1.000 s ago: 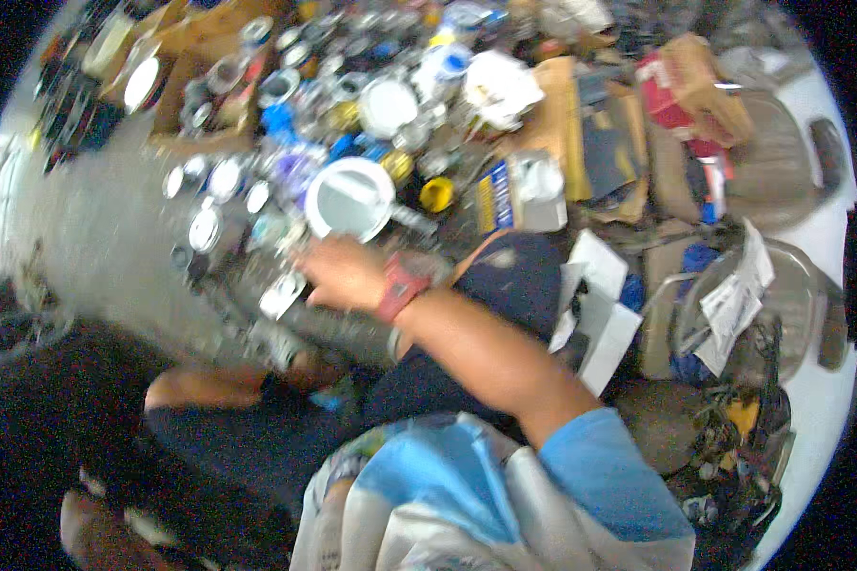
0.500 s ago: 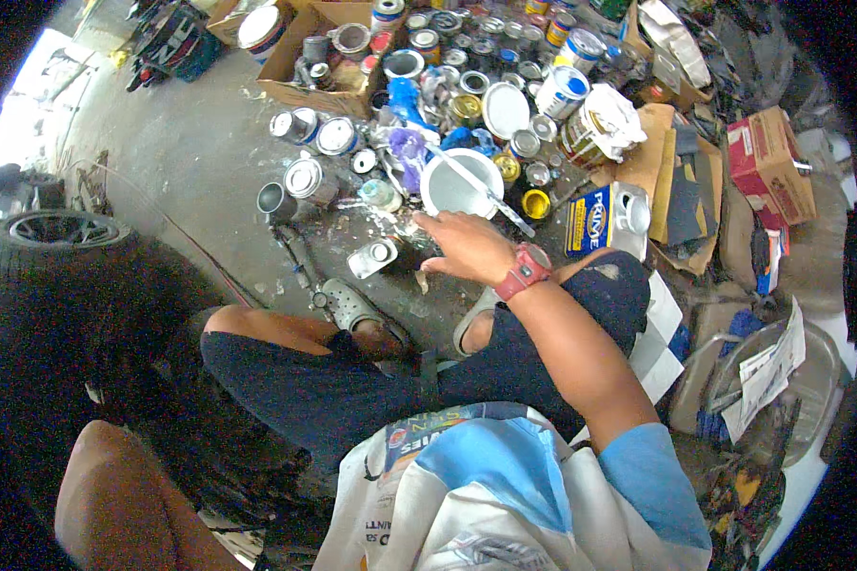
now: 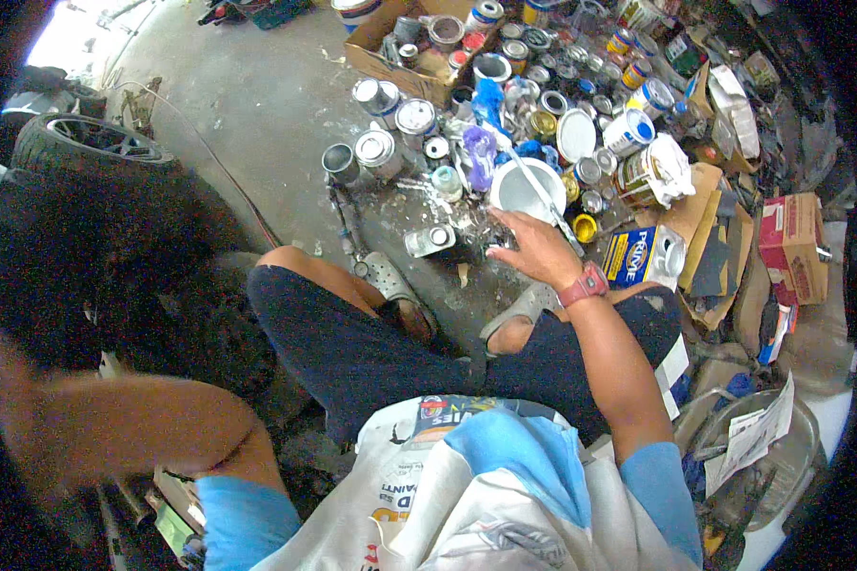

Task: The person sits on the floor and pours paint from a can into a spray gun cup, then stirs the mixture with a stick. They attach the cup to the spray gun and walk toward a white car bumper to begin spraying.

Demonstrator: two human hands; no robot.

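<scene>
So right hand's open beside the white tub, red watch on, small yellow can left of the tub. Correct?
No: head view puts the small yellow can to the right of the white tub. Right hand open, red watch: both fine.

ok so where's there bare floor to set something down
There's bare floor between the thin hose and grey cup, toward the cardboard box. It's crowded beyond the white bucket by the right hand, packed with cans.
</scene>
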